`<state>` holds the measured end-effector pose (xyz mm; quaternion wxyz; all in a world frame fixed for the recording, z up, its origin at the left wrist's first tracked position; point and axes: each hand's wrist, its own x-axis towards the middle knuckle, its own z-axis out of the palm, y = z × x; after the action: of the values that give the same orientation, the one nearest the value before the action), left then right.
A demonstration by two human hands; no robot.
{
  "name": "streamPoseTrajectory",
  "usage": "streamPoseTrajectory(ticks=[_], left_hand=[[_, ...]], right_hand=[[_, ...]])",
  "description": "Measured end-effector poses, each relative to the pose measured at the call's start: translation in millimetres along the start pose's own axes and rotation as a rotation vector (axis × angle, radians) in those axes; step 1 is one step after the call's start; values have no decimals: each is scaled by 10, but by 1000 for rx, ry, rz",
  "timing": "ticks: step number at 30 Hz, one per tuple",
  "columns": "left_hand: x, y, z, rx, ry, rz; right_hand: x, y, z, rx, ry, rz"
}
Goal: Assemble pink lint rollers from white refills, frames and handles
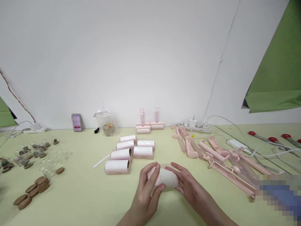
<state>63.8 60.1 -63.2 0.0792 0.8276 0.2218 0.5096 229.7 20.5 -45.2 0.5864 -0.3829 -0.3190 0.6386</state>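
Just above the table, a white lint-roller paper roll point(169, 178) lies between my two hands, tilted, with a pale pink end piece point(154, 176) facing left. My left hand point(148, 186) is closed around that pink end, its thumb below and fingers over the top. Around the roll's right end, my right hand point(187, 183) curves its fingers against the paper; part of its grip is hidden behind the roll. Beyond my hands, several white rolls in pink covers point(117, 166) lie in two rows. A narrow white strip point(101, 161) rests left of them.
Pink roller handles and covers point(231, 177) are heaped on the right, near a power strip point(196, 128) and cables. Assembled pink rollers point(150, 126) stand by the wall. Glass domes point(48, 171) and cork stoppers point(33, 191) lie left. Red-knobbed rods point(272, 140) are far right.
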Motion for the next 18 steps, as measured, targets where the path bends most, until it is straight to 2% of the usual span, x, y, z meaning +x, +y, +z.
streamPoseTrajectory(ticks=[5, 9, 11, 13, 15, 16, 18], left_hand=[[-13, 45, -20, 73, -22, 126], [-25, 82, -9, 109, -88, 231], [-62, 85, 42, 44, -87, 287], [-113, 86, 106, -115, -79, 317], [-146, 95, 151, -314, -93, 212], [-141, 106, 161, -407, -92, 82], [-66, 143, 161, -628, -30, -280]], right_hand=[[71, 93, -83, -20, -56, -11], [14, 180, -105, -229, -125, -82], [-57, 218, -77, -363, -152, -173], [-122, 220, -43, -464, -128, -214], [-159, 158, -19, -537, -98, -199], [-166, 104, -12, -587, -89, -209], [-168, -29, 1, -763, -91, -305]])
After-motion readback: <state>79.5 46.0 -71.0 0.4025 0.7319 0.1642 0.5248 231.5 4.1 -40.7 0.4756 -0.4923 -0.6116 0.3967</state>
